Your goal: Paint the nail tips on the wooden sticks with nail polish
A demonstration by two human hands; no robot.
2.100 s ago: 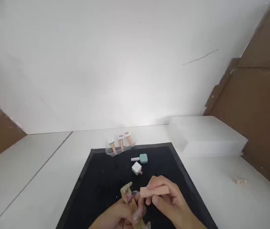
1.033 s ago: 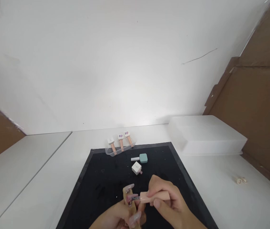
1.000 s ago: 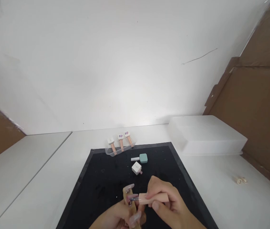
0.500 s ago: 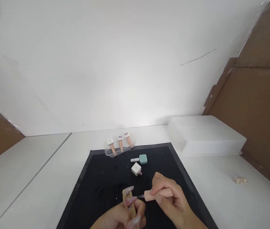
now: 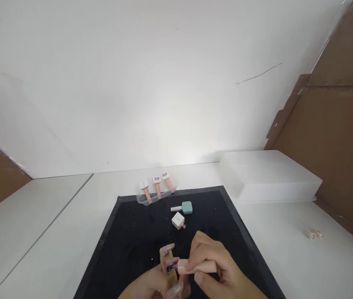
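My left hand (image 5: 151, 283) is closed around a tan, stick-like holder (image 5: 164, 254) that carries several long false nails. One pale glittery nail (image 5: 167, 248) is at its far end, a pink nail (image 5: 171, 261) lies below that, and another glittery nail (image 5: 175, 290) is near my fingers. In my right hand (image 5: 215, 261) is a nail polish brush (image 5: 197, 266), gripped by its pink cap-handle. Its dark tip reaches the pink nail's lower edge. Just beyond the hands an uncapped white polish bottle (image 5: 178, 220) lies on its side on the black mat (image 5: 126, 245).
A mint-green bottle with a white cap (image 5: 187, 207) lies behind the white one. Three white bottles with pink caps rest in a clear tray (image 5: 145, 202) at the mat's back edge. To the right are a white plastic box (image 5: 276, 174) and small beige pieces (image 5: 312, 235).
My right hand has moved left and slightly down with the brush, and its tip has shifted from the pink nail's right end to its lower left. My left hand stays almost still.
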